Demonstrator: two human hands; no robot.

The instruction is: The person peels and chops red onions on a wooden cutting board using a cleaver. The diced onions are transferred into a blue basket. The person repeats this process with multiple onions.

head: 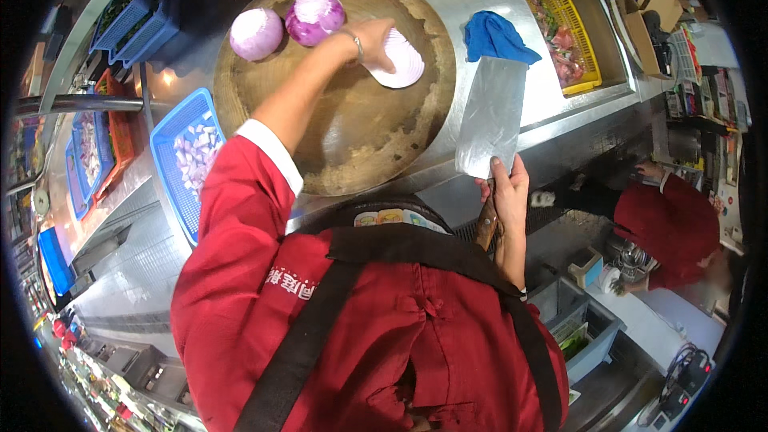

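On the round wooden chopping block (336, 132), my left hand (371, 43) grips an onion piece cut into thin slices (403, 63). Two peeled purple onions, one paler (256, 34) and one deeper purple (315, 18), rest to the left of that hand. My right hand (509, 192) holds a cleaver (492, 114) by its wooden handle, off the block's right side, with the broad blade pointing away from me. A crumpled blue cloth (499, 39) lies on the steel counter at the blade's far end.
A blue basket (161, 138) of chopped onion stands left of the block. A yellow basket (591, 66) with wrapped food sits at the right. Stacked blue baskets (129, 30) are at the far left. A co-worker in red (666, 222) bends over a counter at right.
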